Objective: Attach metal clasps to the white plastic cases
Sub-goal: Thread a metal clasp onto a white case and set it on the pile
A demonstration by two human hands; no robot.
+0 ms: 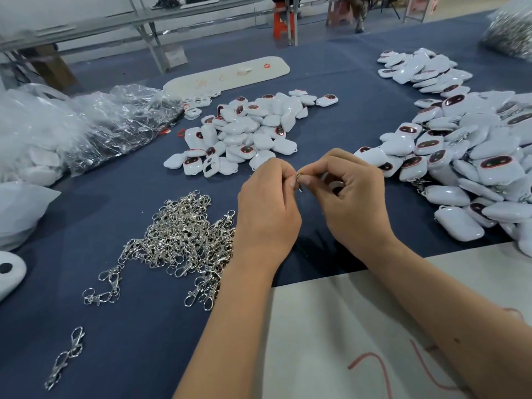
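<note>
Both hands meet above the blue table at the centre. My left hand and my right hand pinch one small metal clasp between their fingertips. A bit of white shows inside my right palm; I cannot tell what it is. A heap of loose silver clasps lies just left of my left wrist. A pile of white plastic cases with dark oval faces sits behind the hands. A larger pile of cases, some with clasps on them, spreads along the right.
Crumpled clear plastic bags lie at the left. A white foam board rests at the back, and another case pile at the far right back. A white sheet with red marks covers the near right. Stray clasps lie near the front left.
</note>
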